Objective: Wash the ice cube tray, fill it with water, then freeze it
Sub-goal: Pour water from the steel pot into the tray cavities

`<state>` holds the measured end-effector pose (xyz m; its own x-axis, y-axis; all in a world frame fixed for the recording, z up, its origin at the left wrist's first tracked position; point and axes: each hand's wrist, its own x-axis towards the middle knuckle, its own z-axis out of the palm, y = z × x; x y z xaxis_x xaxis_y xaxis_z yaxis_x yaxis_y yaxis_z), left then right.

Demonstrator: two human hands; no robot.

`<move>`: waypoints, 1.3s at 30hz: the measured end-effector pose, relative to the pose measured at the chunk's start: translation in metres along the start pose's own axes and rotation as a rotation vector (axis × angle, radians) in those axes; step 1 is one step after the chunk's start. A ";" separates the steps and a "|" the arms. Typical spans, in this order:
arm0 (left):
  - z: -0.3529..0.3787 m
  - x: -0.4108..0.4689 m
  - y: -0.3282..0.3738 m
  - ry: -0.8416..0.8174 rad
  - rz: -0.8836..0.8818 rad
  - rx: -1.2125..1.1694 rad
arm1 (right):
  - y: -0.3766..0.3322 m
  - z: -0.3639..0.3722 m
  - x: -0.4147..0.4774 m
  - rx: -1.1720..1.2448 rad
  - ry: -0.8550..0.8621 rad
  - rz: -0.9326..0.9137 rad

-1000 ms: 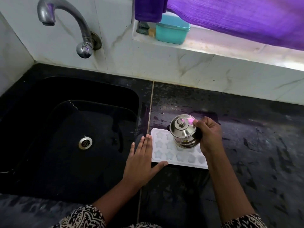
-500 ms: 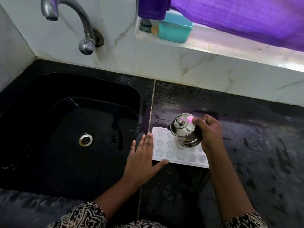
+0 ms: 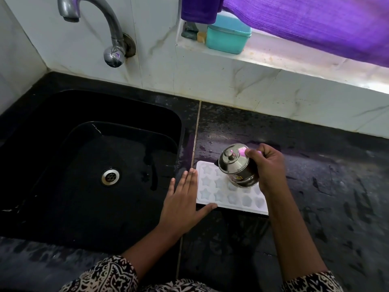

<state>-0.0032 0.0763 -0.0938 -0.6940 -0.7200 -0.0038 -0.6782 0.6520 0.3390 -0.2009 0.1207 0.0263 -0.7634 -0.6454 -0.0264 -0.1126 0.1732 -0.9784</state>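
Observation:
A white ice cube tray with star-shaped cells lies flat on the black counter just right of the sink. My right hand grips a small steel lidded pot, holding it tilted over the tray's middle with its spout toward the far left cells. My left hand lies flat with straight fingers against the tray's left edge, thumb along its near edge. The tray's right end is hidden behind my right wrist.
The black sink with its drain lies to the left under a steel tap. A teal box stands on the window ledge below a purple curtain. The black counter stretches right.
The pot and both hands keep almost the same place over the tray; only the camera view has shifted slightly.

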 end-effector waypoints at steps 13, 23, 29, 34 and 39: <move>0.001 0.001 -0.001 -0.004 0.003 0.014 | -0.002 0.002 0.003 -0.062 -0.005 0.011; 0.001 0.000 0.000 -0.006 0.004 0.020 | -0.006 0.004 0.002 -0.105 -0.006 0.004; 0.000 0.000 -0.001 -0.009 0.006 0.030 | -0.007 0.003 0.001 -0.160 -0.002 -0.033; -0.001 0.000 -0.001 -0.015 0.004 0.033 | -0.008 0.003 0.001 -0.168 0.001 -0.044; -0.001 0.000 0.000 -0.012 0.000 0.017 | -0.009 0.003 0.001 -0.140 0.000 -0.047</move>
<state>-0.0031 0.0761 -0.0932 -0.6969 -0.7170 -0.0150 -0.6820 0.6562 0.3229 -0.1992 0.1165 0.0345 -0.7550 -0.6554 0.0186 -0.2357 0.2449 -0.9405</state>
